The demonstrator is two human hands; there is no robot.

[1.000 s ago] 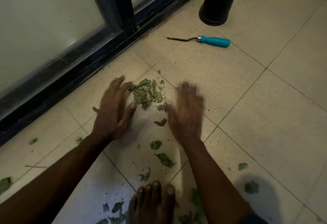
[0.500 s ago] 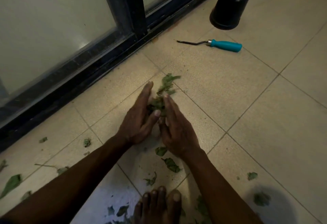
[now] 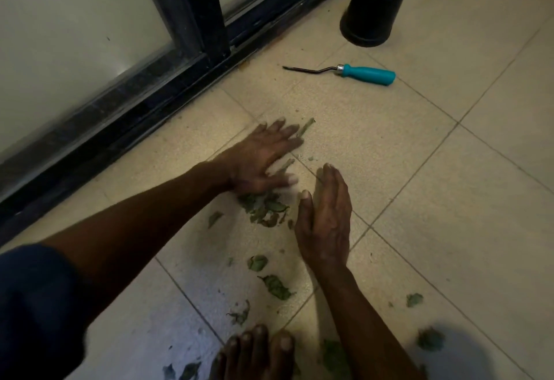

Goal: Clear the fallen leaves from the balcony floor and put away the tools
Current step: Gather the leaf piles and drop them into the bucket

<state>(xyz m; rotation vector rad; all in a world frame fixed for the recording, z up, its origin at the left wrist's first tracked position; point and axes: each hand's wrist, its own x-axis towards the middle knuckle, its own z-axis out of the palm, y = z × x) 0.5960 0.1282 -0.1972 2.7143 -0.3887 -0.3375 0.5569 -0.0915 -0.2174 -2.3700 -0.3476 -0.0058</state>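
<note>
Right now your left hand (image 3: 263, 160) lies flat on the balcony floor (image 3: 449, 199) with its fingers spread, slightly blurred, and your right hand (image 3: 326, 217) stands just beside it, fingers straight and held together, palm turned toward the left; neither holds anything. A small pile of leaves (image 3: 265, 208) sits between the hands, against the heel of the left one, with loose leaves (image 3: 277, 286) scattered on their near side by your bare foot (image 3: 257, 352). Beyond the hands lies the teal-handled tool (image 3: 368, 74), and further out an upturned black pot (image 3: 374, 4).
</note>
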